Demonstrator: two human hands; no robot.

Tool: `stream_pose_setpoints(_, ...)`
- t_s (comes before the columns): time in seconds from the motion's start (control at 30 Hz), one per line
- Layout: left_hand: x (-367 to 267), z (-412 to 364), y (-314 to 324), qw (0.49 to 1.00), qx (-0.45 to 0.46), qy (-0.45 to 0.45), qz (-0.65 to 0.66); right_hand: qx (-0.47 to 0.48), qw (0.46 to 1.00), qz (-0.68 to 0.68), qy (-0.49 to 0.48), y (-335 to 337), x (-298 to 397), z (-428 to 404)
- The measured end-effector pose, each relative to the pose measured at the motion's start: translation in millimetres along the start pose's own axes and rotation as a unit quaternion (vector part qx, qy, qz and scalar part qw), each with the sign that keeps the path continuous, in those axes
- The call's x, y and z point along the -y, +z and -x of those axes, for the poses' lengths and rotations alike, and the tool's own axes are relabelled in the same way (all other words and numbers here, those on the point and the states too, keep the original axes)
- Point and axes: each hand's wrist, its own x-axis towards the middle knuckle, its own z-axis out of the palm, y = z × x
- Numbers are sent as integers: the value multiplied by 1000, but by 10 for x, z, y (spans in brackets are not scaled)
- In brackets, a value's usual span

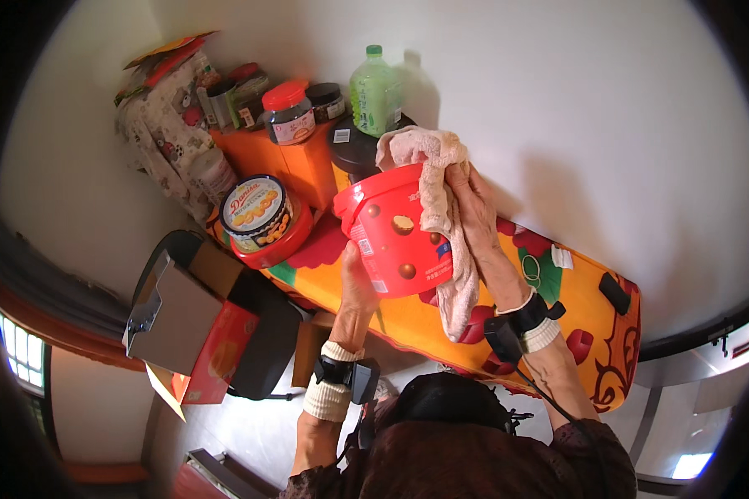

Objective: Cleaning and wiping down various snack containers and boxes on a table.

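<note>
A red plastic bucket with pictures of chocolate balls is held up over the table, tilted. My left hand grips its lower left side, thumb along the wall, the other fingers hidden beneath or behind it. A pale pink terry cloth drapes over the bucket's right rim and side and hangs below it. My right hand presses this cloth against the bucket's right side, fingertips near the rim. The bucket's inside is out of sight.
On the flowered orange tablecloth stand a round cookie tin on a red lid, an orange box bearing several jars, and a green bottle on a black round container. A black chair holds boxes at the left.
</note>
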Motion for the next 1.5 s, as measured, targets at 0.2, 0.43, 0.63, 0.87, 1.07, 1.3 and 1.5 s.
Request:
stream_pose_setpoints(0.2, 24, -12, -187, 999, 3, 2, 35, 49, 995, -69, 60, -214, -82, 256)
stream_pose_setpoints(0.43, -87, -75, -30, 992, -53, 85, -74, 38, 960, 227, -162, 4, 40, 275)
stream_pose_setpoints(0.63, -156, 73, 12, 983, 8, 90, -161, 35, 892, 335, -301, 180, -57, 387)
stream_pose_setpoints(0.87, -60, 109, -206, 991, -33, 87, -92, -8, 952, 239, -189, 141, -104, 308)
stream_pose_setpoints(1.07, -168, 127, -126, 993, 24, 95, -63, 76, 869, 395, -289, -260, -604, 364)
stream_pose_setpoints(1.3, -166, 185, -114, 997, -8, 77, 31, 181, 974, 57, 126, -716, -376, 986)
stream_pose_setpoints(1.5, -159, 174, -31, 996, -39, 12, 74, 127, 986, 97, 39, -661, -241, 1058)
